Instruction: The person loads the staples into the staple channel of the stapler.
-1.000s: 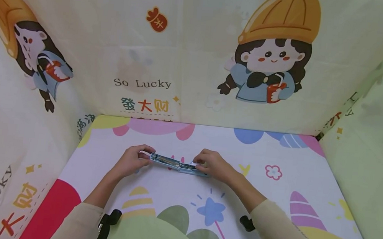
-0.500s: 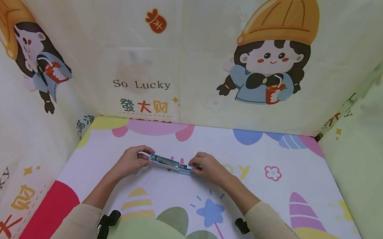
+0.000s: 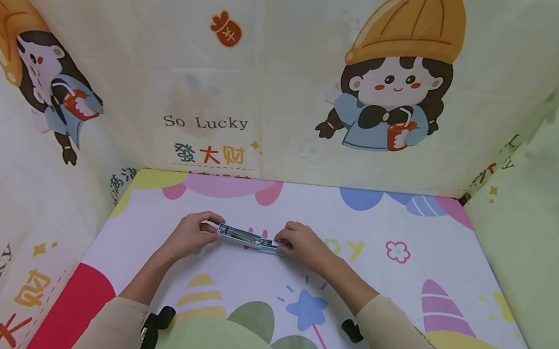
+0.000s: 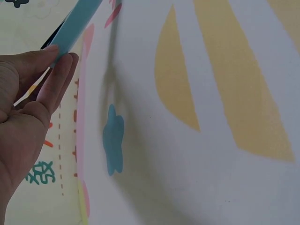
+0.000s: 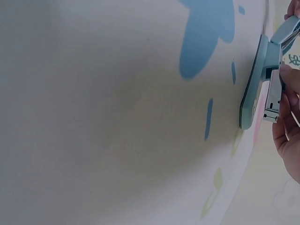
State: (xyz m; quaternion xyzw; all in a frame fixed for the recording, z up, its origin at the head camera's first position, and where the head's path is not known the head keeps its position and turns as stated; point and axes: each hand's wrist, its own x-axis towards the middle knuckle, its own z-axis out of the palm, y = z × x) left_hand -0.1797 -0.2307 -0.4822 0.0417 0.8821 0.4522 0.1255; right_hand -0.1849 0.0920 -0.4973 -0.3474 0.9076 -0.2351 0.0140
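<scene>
A light blue stapler (image 3: 240, 235) is folded wide apart above the table, its inner metal parts facing up. My left hand (image 3: 194, 235) pinches its left end; in the left wrist view the thumb and fingers grip the blue cover (image 4: 79, 26). On the other end, my right hand (image 3: 305, 244) holds the metal staple channel (image 5: 273, 96) between thumb and fingers. The right wrist view shows this channel lifted apart from the blue base (image 5: 253, 89). Whether staples sit inside cannot be made out.
The table (image 3: 370, 228) has a white cover printed with bright shapes. A patterned cloth wall (image 3: 288, 85) rises behind it, with others at the left and right. Black wrist straps show at the left sleeve (image 3: 113, 330) and the right sleeve (image 3: 409, 344).
My right hand has shifted a little to the left along the stapler, mostly in the first half second. My left hand keeps its hold almost unmoved.
</scene>
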